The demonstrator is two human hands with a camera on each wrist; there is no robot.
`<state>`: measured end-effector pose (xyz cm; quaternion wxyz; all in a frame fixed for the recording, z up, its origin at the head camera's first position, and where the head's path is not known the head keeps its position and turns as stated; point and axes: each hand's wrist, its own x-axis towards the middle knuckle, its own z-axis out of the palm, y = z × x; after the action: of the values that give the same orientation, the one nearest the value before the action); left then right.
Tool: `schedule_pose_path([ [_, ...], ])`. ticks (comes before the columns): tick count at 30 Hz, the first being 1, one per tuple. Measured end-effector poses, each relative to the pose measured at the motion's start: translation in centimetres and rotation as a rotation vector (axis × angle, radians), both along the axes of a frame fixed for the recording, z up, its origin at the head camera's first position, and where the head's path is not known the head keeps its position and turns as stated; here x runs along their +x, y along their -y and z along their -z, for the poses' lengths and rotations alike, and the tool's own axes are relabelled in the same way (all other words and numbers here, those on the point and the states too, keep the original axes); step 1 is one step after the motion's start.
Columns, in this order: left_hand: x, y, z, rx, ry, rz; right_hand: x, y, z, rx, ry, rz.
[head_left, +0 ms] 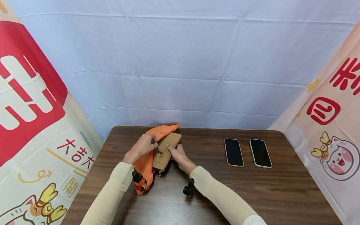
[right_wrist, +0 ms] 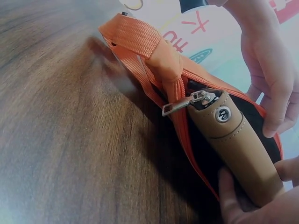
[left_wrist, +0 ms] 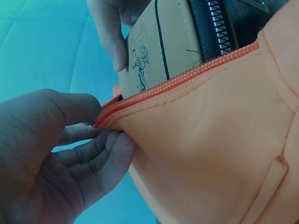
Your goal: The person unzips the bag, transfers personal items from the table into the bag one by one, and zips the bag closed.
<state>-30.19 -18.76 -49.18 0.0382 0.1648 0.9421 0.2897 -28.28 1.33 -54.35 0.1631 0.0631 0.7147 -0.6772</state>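
An orange waist bag (head_left: 144, 165) lies on the left part of the table with its zipped mouth spread. My left hand (head_left: 142, 147) pinches the zipper edge of that mouth between thumb and fingers, as the left wrist view shows. A tan zip wallet (head_left: 166, 151) with a dark printed emblem sits partly inside the bag's mouth. Gripping the wallet is my right hand (head_left: 181, 157), its thumb on the printed face. In the right wrist view, the wallet's metal zipper pull (right_wrist: 180, 106) hangs over the bag's edge. The wallet's lower side is hidden by the bag.
Two phones lie at the table's right side, a pink-edged phone (head_left: 234, 152) and a white-edged phone (head_left: 260, 153). The brown wooden table (head_left: 208, 178) meets a pale hanging cloth (head_left: 197, 62) behind. Printed banners (head_left: 36, 125) stand at both sides.
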Motion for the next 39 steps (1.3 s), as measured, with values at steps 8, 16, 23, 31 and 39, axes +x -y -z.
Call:
schedule_pose_path([
  [8, 0.0, 0.1, 0.0, -0.007, -0.002, 0.002, -0.2, 0.2, 0.1, -0.025, 0.003, -0.005],
  [16, 0.1, 0.0, -0.2, -0.019, -0.013, -0.003, -0.2, 0.6, -0.1, -0.025, 0.001, -0.008],
  [23, 0.1, 0.1, -0.2, -0.015, -0.011, -0.003, -0.3, 0.8, -0.2, -0.017, -0.006, -0.014],
  [31, 0.1, 0.2, -0.2, -0.003, -0.008, 0.002, -0.4, 1.0, -0.2, -0.026, 0.000, -0.020],
  [39, 0.0, 0.2, -0.1, 0.018, 0.006, 0.013, -0.3, 1.2, -0.3, -0.046, 0.009, -0.034],
])
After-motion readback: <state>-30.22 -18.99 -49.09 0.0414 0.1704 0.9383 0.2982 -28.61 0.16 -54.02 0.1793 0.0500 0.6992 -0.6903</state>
